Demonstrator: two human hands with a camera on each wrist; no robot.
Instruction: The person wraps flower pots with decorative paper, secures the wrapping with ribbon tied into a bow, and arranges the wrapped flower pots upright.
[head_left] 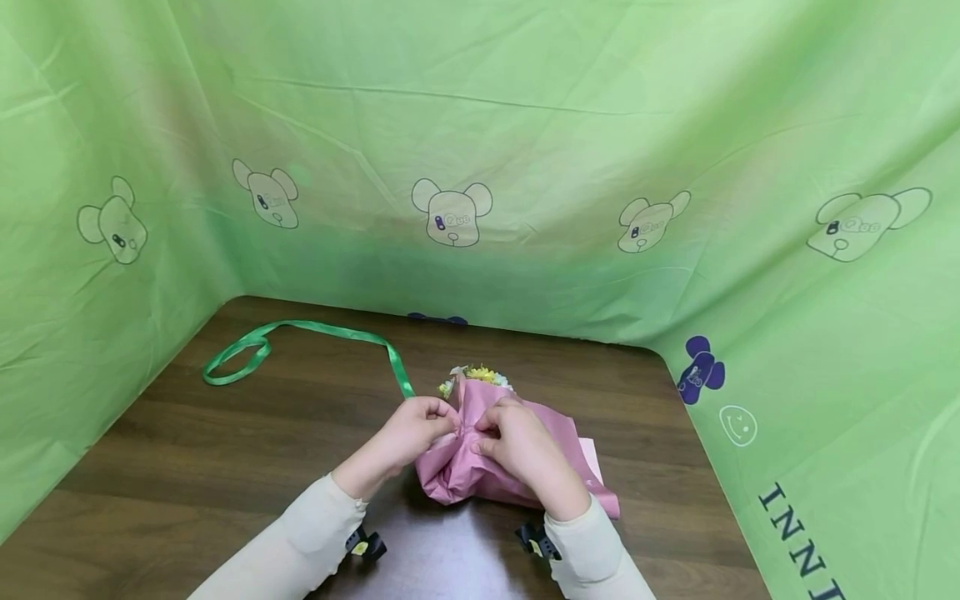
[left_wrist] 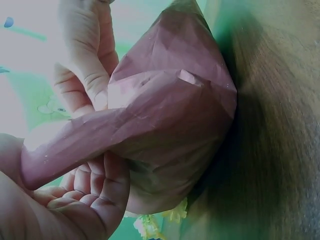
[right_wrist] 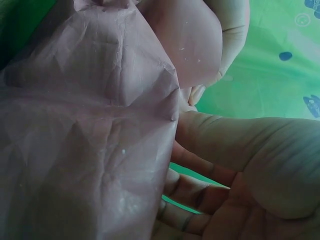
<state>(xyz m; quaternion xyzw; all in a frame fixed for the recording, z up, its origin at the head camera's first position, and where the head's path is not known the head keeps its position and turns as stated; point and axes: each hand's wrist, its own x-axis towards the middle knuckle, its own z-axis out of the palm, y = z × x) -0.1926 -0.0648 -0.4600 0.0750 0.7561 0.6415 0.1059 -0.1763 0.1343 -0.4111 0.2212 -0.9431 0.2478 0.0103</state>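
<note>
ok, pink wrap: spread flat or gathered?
Gathered. The pink wrap is creased and bunched where the left hand and right hand pinch it; flowers show beyond.

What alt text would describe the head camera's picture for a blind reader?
A person's left hand and right hand pinch pink wrapping paper, yellow and white flowers showing at its far edge, on a wooden table. A green ribbon loops leftward; green cloth hangs behind.

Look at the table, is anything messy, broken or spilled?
Nothing looks broken or spilled. The pink paper is bunched up, but that's where the left hand and right hand pinch it. The green ribbon lies loosely looped on the table, a bit untidy, not really odd.
</note>
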